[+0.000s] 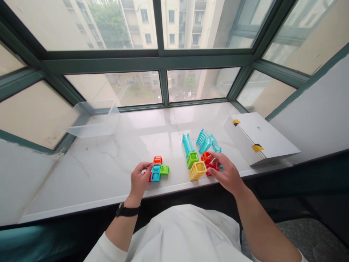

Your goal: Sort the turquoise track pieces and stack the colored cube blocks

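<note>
On the white marble sill (109, 160) lies a small flat cluster of square frame tiles (158, 169): orange, blue and green ones. My left hand (139, 180), a dark watch on its wrist, rests against the cluster's left side with fingers curled on a red tile there. To the right stand a green cube (192, 159) and a yellow cube (197, 170). My right hand (226, 173) lies over red tiles (207, 160) beside them, fingers bent on those pieces. Turquoise ribbed track pieces (203, 140) lie just behind.
A clear plastic bin (92, 118) stands at the back left of the sill by the window. A white cardboard box (259, 138) with yellow tape lies at the right. Window frames close off the sill at the back; its front edge runs just before my hands.
</note>
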